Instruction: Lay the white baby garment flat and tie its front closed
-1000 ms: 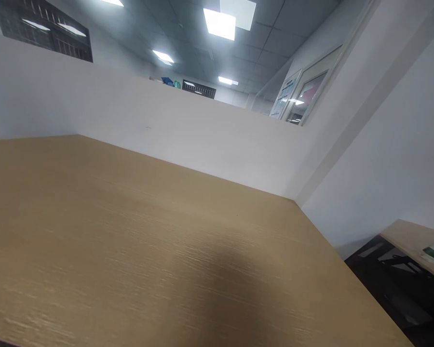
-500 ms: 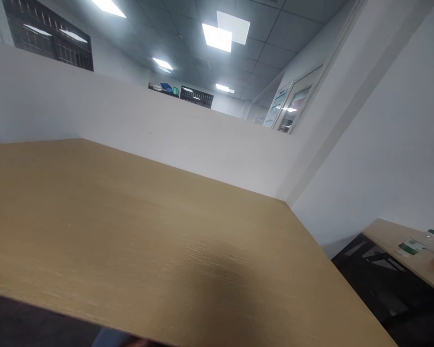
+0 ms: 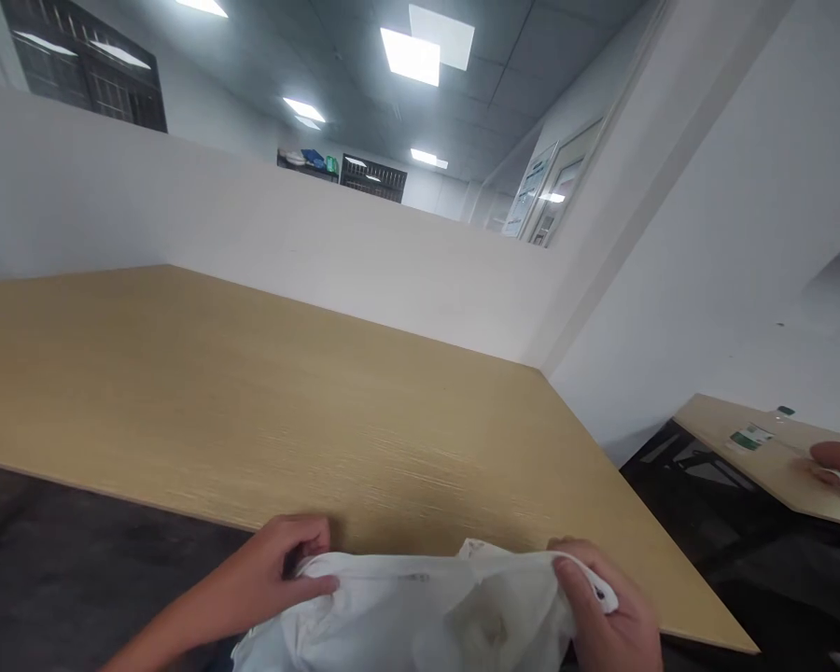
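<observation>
At near edge of tan wood-grain table (image 3: 287,392), thin, soft, smudged white sheet (image 3: 385,616) held stretched: left hand (image 3: 287,565) pinching its upper left corner, thumb on near face; right hand (image 3: 609,602) clasping upper right corner.

No legible txt in pics.

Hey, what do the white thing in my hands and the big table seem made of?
White item: probably thin fabric or plastic film, mostly matte; soft folds and wrinkles show. Table: likely wood or wood-look laminate, slightly shiny, judging by its tan colour and fine streaks.
</observation>
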Available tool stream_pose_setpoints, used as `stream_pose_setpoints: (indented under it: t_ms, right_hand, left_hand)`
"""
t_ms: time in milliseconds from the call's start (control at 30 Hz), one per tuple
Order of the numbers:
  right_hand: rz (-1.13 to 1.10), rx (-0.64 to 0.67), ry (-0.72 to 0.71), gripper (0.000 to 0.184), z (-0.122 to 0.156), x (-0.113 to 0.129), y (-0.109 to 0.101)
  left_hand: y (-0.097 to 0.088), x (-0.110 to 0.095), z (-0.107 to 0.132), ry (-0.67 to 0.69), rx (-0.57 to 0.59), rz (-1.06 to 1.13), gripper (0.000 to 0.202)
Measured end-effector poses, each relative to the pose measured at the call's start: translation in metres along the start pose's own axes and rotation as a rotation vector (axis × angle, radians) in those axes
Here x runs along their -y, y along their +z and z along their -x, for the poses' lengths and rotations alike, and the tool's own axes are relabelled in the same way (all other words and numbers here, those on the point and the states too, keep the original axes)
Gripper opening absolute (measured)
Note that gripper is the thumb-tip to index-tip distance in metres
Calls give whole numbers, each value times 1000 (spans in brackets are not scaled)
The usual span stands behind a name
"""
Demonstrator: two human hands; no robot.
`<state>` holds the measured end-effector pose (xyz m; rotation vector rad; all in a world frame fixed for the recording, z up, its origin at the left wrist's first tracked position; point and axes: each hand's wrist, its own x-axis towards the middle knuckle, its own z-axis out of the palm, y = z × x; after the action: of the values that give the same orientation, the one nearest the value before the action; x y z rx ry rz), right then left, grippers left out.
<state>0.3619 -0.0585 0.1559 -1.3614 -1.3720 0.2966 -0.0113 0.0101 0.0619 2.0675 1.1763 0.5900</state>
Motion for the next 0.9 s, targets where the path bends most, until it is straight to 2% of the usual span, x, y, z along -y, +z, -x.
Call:
stream_pose_setpoints:
  t_ms: [100,167,267,500,633,767,900]
  right_hand:
    - [-60,-62,50,49,-10,13,-1]
    - [-131,-87,109,50,-12,22,-3]
    - [-243,-79,215,52,-15,31,-9]
    - [-378,80,209,51,-35,29,-24]
    - [-478,163,265,44,-40,26,-26]
    - [-391,101,284,40,-40,22,-25]
    - [-325,139,187,47,-43,22,-21]
  left_hand:
    - [-15,-6,-3,35,90,39,35]
    - [-24,-12,0,53,87,-9,28]
    - [-35,-19,7,100,-20,-132,19]
    - [-61,-13,21,282,-231,-244,33]
    - [-76,-10,29,327,-324,-277,37]
    - [-100,-20,38,317,-302,-256,35]
    - [-120,-30,44,214,-215,-144,23]
